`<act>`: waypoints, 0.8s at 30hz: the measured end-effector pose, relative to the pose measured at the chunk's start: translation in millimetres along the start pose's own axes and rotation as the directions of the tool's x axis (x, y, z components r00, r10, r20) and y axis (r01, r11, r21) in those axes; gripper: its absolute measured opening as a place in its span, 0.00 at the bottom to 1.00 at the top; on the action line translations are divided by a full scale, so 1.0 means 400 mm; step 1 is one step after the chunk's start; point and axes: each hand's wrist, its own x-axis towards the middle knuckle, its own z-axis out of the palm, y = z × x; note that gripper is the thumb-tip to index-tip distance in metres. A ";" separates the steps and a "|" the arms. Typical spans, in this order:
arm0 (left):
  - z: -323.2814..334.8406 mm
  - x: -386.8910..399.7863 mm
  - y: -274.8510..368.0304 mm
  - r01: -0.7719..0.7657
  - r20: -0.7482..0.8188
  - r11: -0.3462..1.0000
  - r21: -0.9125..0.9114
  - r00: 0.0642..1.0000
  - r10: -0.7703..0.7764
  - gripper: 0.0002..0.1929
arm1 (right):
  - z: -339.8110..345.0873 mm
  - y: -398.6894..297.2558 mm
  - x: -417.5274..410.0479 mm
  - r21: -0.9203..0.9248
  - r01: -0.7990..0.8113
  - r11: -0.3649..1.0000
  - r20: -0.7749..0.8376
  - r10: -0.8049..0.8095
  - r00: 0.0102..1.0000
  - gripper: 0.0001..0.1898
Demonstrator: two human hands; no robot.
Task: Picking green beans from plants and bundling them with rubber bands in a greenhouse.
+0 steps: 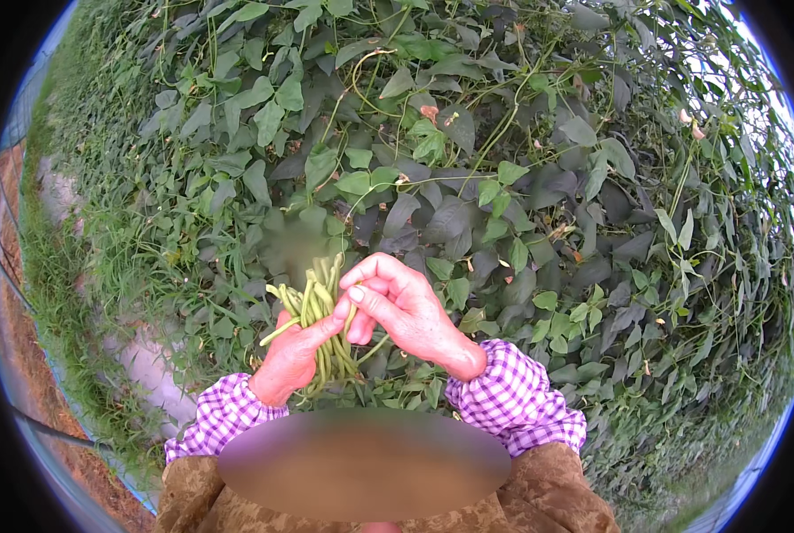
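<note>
A bundle of long green bean pods (pixel 317 300) is gripped in my left hand (pixel 293 353), low in the middle of the view. The pods stick out above the fist, and their lower ends hang down below it. Close against the bundle, my right hand (pixel 397 306) pinches one slender pod (pixel 351 320) between thumb and forefinger. My left thumb reaches across to the right fingertips. Most of my left fingers are hidden behind the pods. Both wrists wear purple-and-white checked sleeves (pixel 510 393).
Dense climbing bean vines (pixel 450 213) with broad leaves fill the space before me. A few pale pink flowers (pixel 697 130) show at the upper right. Grass (pixel 63 300) and a pale ground strip (pixel 150 370) lie left, beside netting (pixel 33 413) over brown soil.
</note>
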 end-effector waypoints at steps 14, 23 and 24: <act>-0.130 -0.149 0.055 0.120 -0.302 0.980 -0.156 0.939 -0.163 0.11 | -0.234 -0.060 0.132 -0.368 0.143 0.919 -0.275 -0.254 0.927 0.09; -0.264 -0.335 0.095 -0.171 -0.728 0.984 -0.054 0.681 0.079 0.10 | -0.588 -0.193 0.265 -0.928 0.030 0.371 -0.286 -0.763 0.580 0.10; -0.272 -0.355 0.099 -0.203 -0.768 0.979 -0.006 0.628 0.125 0.10 | -0.605 -0.213 0.288 -0.943 0.043 0.329 -0.257 -0.806 0.533 0.10</act>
